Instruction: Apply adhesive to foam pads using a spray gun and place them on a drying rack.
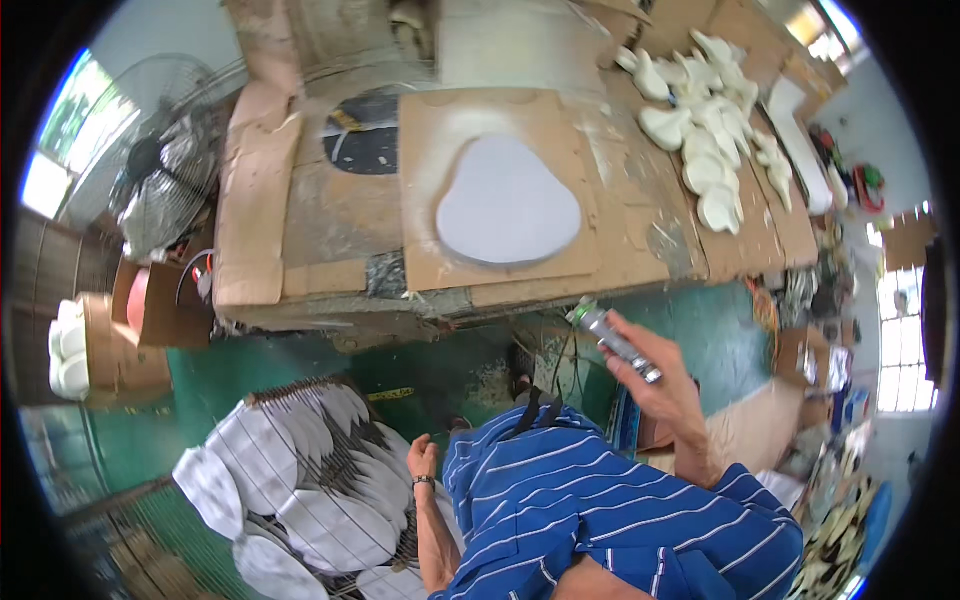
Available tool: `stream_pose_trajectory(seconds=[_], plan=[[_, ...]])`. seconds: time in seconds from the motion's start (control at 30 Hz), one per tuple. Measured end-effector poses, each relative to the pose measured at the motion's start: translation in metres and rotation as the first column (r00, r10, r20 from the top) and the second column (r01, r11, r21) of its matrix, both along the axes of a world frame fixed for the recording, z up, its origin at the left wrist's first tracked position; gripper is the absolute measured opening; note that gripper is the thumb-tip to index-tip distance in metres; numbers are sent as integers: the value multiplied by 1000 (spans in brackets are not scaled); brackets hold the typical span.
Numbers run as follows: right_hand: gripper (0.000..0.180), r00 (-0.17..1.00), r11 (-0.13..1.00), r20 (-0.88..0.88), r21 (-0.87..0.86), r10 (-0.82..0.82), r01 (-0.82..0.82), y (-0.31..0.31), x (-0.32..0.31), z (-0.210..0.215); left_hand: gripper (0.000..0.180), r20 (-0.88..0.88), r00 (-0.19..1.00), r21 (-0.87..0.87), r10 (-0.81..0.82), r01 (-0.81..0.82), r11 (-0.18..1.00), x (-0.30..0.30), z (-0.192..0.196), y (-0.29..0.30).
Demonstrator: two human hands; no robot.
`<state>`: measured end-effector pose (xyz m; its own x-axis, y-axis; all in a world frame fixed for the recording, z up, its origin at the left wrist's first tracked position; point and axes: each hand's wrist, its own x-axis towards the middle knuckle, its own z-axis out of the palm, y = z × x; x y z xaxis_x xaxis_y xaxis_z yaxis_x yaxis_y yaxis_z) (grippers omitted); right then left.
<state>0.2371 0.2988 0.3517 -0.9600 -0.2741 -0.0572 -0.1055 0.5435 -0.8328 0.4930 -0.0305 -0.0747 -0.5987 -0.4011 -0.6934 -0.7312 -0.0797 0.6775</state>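
Observation:
A rounded triangular white panel [508,203] lies flat on a square cardboard sheet [425,240] on the workbench. In my right hand [655,370], in front of the bench's near edge, is a grey cylindrical hand tool [622,347] with a green end. Its green end points up and left toward the bench, well apart from the panel; its exact kind is unclear. My left hand [423,458] hangs low beside my body, fingers curled with nothing visible in them. Close to it, several white rounded panels [338,530] stand on a wire rack [300,388].
Cream-coloured moulded pieces [715,130] are heaped at the bench's right end. A large fan [150,165] stands left of the bench. Below it, a cardboard box [125,345] sits on the green floor [200,370]. Boxes and clutter line the right side.

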Motion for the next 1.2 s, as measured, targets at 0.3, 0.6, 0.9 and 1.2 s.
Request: stream_pose_trajectory(seconds=[0.3,0.6,0.9,1.2], plan=[[61,992,993,-84,68,-94,99,60,-25,8,31,432,854,388,291,-467,795,17,-69,-61],[58,966,982,-179,6,-185,189,80,-51,0,39,254,946,211,201,-257,943,-75,-30,-32],[53,998,993,-65,120,-4,12,101,-44,8,35,280,950,213,137,-201,956,-71,-35,0],[57,956,950,-34,109,-290,292,126,-36,9,32,438,882,180,171,-273,945,-47,-36,-1]])
